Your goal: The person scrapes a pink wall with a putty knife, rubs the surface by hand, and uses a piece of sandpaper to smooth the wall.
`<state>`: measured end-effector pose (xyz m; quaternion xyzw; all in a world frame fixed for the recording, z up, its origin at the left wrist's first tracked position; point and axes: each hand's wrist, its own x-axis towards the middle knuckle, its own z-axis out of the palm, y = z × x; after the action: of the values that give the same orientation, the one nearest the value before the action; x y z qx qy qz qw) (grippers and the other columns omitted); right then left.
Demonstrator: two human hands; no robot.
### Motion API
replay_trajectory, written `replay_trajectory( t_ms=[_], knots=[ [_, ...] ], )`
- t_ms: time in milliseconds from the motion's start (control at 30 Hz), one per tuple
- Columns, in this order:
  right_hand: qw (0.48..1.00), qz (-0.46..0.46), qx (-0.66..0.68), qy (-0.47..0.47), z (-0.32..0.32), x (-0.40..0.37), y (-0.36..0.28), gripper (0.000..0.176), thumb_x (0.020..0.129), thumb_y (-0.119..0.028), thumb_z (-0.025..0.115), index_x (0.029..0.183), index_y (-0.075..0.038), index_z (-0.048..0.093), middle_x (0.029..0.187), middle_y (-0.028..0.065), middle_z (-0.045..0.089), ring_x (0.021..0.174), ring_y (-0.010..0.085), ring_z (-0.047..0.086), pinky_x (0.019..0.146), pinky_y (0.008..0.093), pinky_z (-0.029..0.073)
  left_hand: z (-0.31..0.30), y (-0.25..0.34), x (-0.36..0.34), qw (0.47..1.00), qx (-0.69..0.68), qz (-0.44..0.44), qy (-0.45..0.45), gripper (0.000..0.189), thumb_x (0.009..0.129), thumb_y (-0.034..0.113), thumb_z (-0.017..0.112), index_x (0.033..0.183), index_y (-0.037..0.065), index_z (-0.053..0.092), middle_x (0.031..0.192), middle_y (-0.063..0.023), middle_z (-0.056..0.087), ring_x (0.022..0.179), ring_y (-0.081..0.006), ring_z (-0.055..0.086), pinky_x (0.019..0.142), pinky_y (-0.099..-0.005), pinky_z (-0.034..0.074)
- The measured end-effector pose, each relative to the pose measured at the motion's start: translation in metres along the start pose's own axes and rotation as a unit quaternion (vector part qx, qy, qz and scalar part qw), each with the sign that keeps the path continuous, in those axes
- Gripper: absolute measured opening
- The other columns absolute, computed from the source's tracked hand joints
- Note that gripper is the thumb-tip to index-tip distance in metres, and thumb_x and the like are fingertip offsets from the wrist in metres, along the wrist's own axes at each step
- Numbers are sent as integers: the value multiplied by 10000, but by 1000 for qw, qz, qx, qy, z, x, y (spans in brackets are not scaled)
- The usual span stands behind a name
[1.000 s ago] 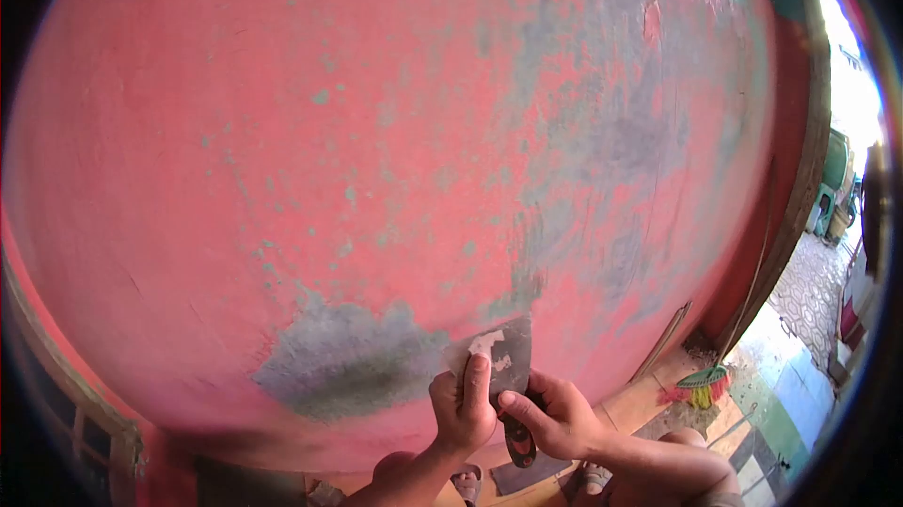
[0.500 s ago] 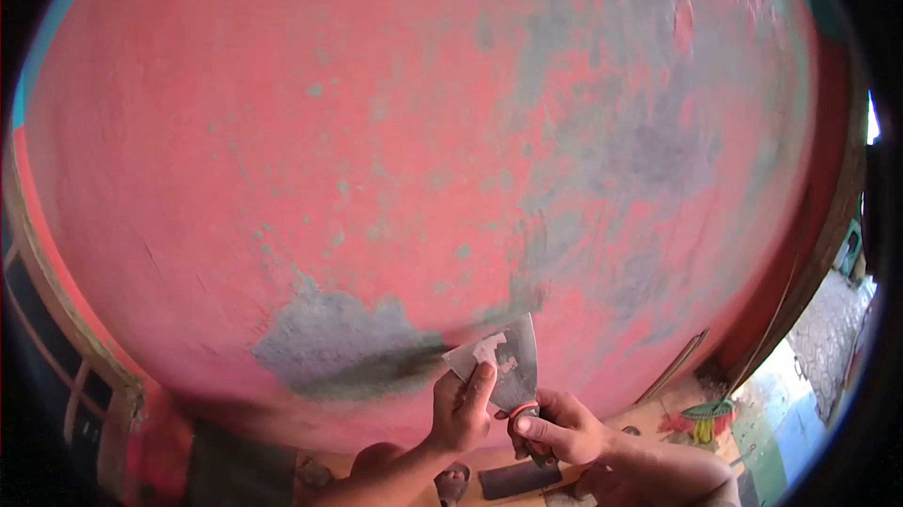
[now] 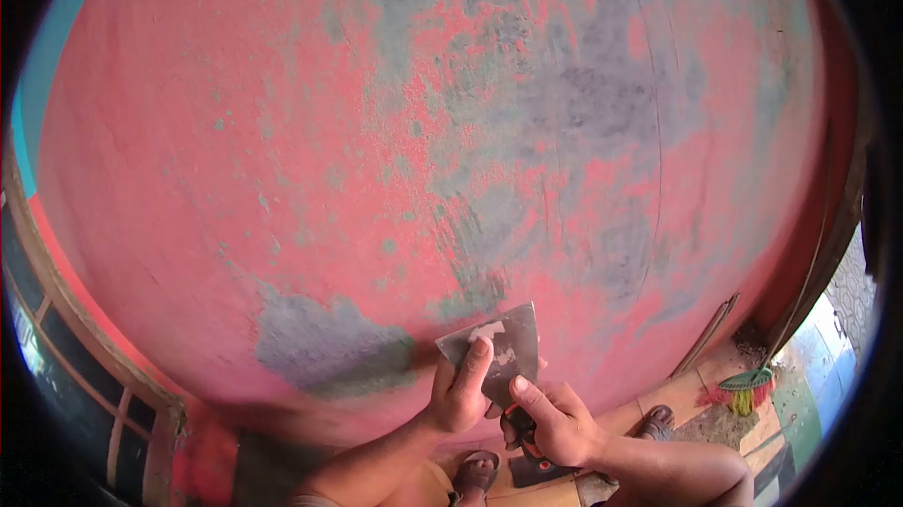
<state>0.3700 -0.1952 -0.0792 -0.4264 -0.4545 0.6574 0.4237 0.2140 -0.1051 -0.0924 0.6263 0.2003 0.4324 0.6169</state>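
Observation:
A paint scraper point(image 3: 517, 338) with a wide metal blade is held upright at the lower middle of the head view, in front of the wall. My right hand point(image 3: 562, 427) is closed around its dark handle, which has an orange-red edge. My left hand point(image 3: 459, 401) pinches the left side of the blade, thumb on the near face and its fingers mostly hidden behind. Pale residue point(image 3: 489, 329) clings to the blade. Behind it, the pink wall point(image 3: 310, 159) shows bared grey and green patches, including a grey patch point(image 3: 324, 342) left of the blade.
A broom point(image 3: 745, 383) with red and yellow-green bristles leans at the lower right, near thin sticks point(image 3: 704, 336) against the wall. A framed window point(image 3: 94, 385) borders the lower left. Sandalled feet point(image 3: 476, 469) stand on the tiled floor below.
The view has shifted to the right, so more of the grey-patched wall and the floor shows. Both hands still hold the scraper, its blade tilted slightly differently.

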Motion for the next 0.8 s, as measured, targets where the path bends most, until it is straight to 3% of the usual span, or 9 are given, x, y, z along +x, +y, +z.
replay_trajectory(
  t_ms=[100,200,233,267,467,567,600,700,800],
  knots=[
    [999,-31,-21,-23,1,2,2,470,1057,-427,484,966,9,634,735,33,600,662,101,565,608,269,468,-1,6,1,999,-8,-1,38,575,1064,474,351,1213,-38,567,1047,-150,674,872,-251,697,754,-376,583],
    [994,-107,-5,-28,8,4,6,413,1032,-389,559,1111,16,579,825,59,617,722,115,591,656,281,495,11,18,5,992,-39,7,121,532,1052,468,401,1204,-10,578,1032,-136,667,831,-268,692,725,-390,587],
    [990,-135,7,-29,9,5,7,420,1022,-378,583,1161,17,554,856,69,622,740,119,597,670,285,503,11,18,5,990,-55,-1,130,525,1051,466,406,1199,-7,580,1029,-133,665,829,-268,692,721,-391,587],
    [991,-127,-9,-42,5,8,12,504,998,-315,634,1303,21,416,952,101,639,787,139,618,699,302,519,10,17,5,988,-70,-9,139,519,1049,465,412,1194,-3,582,1026,-130,662,828,-268,691,717,-392,586],
    [919,-366,-120,85,17,-5,11,629,931,-95,697,1397,17,290,1076,149,593,714,126,588,617,282,487,6,15,8,985,-99,22,141,469,1068,425,398,1174,9,586,1020,-114,659,846,-242,688,748,-383,568],
    [910,-307,-242,140,14,-18,-3,614,909,-60,696,1394,25,329,1052,159,610,707,135,589,616,292,486,-4,11,8,986,-76,44,144,456,1071,404,405,1180,2,591,1043,-111,671,883,-226,685,776,-380,556],
    [897,-307,-281,148,12,-21,-9,555,897,-28,673,1388,23,419,1010,156,626,671,165,589,607,307,488,-9,6,7,985,-54,49,157,450,1071,397,413,1182,0,593,1053,-111,676,902,-221,684,780,-379,553],
    [819,-406,-368,168,3,-17,-12,523,883,-19,667,1375,19,494,966,152,628,658,208,588,605,321,489,-15,10,-3,990,-43,28,133,424,1070,360,453,1154,-26,608,1051,-105,690,893,-183,686,769,-349,564],
    [836,-358,-377,176,6,-25,-13,553,862,-5,663,1389,18,498,961,166,621,672,247,587,620,339,495,-17,7,-11,996,-36,1,83,400,1071,340,466,1154,-21,616,1045,-98,698,872,-170,689,752,-327,568]
  ],
)
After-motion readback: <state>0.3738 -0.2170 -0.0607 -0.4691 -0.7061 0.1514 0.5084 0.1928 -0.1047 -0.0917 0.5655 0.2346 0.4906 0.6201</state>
